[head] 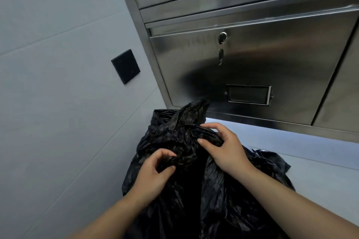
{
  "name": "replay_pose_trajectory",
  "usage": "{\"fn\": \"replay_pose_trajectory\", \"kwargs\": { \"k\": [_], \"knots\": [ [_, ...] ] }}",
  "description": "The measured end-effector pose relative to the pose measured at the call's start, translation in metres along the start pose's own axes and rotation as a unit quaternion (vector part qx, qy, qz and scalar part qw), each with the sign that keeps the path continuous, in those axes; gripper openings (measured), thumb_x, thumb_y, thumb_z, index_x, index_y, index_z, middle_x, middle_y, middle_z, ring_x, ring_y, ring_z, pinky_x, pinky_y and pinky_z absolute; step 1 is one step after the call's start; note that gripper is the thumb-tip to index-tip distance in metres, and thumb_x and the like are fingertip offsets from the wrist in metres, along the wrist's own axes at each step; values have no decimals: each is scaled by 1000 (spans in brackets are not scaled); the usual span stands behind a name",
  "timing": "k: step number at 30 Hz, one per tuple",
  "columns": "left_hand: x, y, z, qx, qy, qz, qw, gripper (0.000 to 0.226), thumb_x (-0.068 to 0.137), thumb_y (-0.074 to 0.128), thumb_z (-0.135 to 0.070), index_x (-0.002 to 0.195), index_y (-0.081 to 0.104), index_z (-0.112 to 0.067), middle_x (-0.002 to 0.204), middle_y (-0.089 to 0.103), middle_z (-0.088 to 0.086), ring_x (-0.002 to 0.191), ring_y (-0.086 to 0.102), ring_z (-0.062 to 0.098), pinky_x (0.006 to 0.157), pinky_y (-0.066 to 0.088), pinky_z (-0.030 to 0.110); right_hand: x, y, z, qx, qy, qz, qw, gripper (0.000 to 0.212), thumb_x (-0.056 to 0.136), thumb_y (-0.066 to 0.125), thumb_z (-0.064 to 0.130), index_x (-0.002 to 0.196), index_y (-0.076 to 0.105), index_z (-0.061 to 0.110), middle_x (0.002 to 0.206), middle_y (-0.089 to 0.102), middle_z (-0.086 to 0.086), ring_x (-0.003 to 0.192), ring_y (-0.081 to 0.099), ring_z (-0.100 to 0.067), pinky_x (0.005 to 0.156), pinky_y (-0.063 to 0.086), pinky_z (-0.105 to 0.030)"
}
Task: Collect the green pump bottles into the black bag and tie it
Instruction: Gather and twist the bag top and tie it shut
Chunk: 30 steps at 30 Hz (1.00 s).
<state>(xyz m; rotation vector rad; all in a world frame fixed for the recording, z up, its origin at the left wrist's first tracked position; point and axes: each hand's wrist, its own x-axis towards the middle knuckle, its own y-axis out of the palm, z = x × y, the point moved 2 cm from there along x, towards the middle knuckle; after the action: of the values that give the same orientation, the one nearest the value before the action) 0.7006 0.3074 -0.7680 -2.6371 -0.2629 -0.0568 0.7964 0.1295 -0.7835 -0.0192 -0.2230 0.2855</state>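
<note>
this looks like a clinic or lab storage room. a stainless steel cabinet [252, 64] fills the wall, with a key lock [222, 37] and label holder [249, 95] on its door. left of the cabinet is grey tiled wall [58, 64] with a black plate [125, 66].

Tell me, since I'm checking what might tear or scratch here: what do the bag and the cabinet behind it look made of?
The black bag looks like thin plastic film: glossy, finely crinkled, bunching where the left hand and right hand gather it. The cabinet appears to be brushed stainless steel: grey, with soft smeared reflections and a keyed lock.
</note>
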Motion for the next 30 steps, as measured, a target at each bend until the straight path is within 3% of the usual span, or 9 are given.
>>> {"fn": "replay_pose_trajectory", "kwargs": {
  "k": [3,6,10,12,16,20,23,27,30],
  "knots": [
    [15,-1,-6,-27,23,-17,999,24,73,63,-9,92,63,-24,97,65,-4,94,59,-1,81,41,7,-4,-11,2,-11,2,-14,1000,28,79,73,14,95,63,34,94,70,14,90,64,3,77,48,-10],
    [52,-4,-17,-36,60,-105,992,29,83,65,-9,83,64,-37,95,65,-6,87,59,-4,77,43,7,-6,-26,6,-20,4,-44,999,28,79,73,14,96,63,34,95,70,13,90,64,3,77,48,-10],
    [114,2,-32,-10,54,-163,985,9,86,62,-25,85,61,-33,101,65,2,93,59,7,84,45,25,-16,-36,12,-51,-1,-54,997,28,79,73,13,94,63,34,93,69,22,90,64,4,75,46,-8],
    [135,14,-34,34,18,-125,991,11,86,59,-38,96,61,-32,113,64,2,106,58,18,85,41,28,-23,-39,14,-75,-3,-53,996,27,79,73,13,94,63,34,94,69,23,91,64,2,77,45,-9],
    [137,47,-25,133,-37,74,988,67,80,53,-65,132,50,-23,133,57,-1,122,52,18,91,36,25,-33,-45,16,-89,-10,-60,994,26,79,72,12,94,64,31,94,70,19,89,66,1,75,46,-8],
    [109,47,-10,89,8,41,995,41,82,60,-54,113,62,-27,99,64,-20,94,60,1,70,39,11,-31,-47,11,-86,-9,-69,994,25,79,72,11,92,65,31,92,71,18,86,67,0,72,46,-8],
    [92,27,-6,53,60,-2,997,24,89,55,-45,109,61,-34,94,62,-29,87,57,-16,67,40,2,-25,-48,6,-73,-3,-102,992,23,80,71,11,90,64,31,88,71,19,81,66,1,68,46,-8],
    [77,0,1,11,63,-16,998,14,91,56,-37,99,59,-47,96,67,-29,94,59,-13,74,42,3,-8,-48,11,-42,-13,-157,987,18,83,68,17,94,64,30,89,70,23,84,65,4,71,46,-8],
    [68,-7,5,5,67,11,998,20,90,57,-34,97,60,-53,100,68,-28,97,62,-7,78,46,8,6,-44,23,-16,-20,-172,985,16,84,67,23,96,63,33,91,70,18,88,65,-1,77,51,-23]
  ]
}}
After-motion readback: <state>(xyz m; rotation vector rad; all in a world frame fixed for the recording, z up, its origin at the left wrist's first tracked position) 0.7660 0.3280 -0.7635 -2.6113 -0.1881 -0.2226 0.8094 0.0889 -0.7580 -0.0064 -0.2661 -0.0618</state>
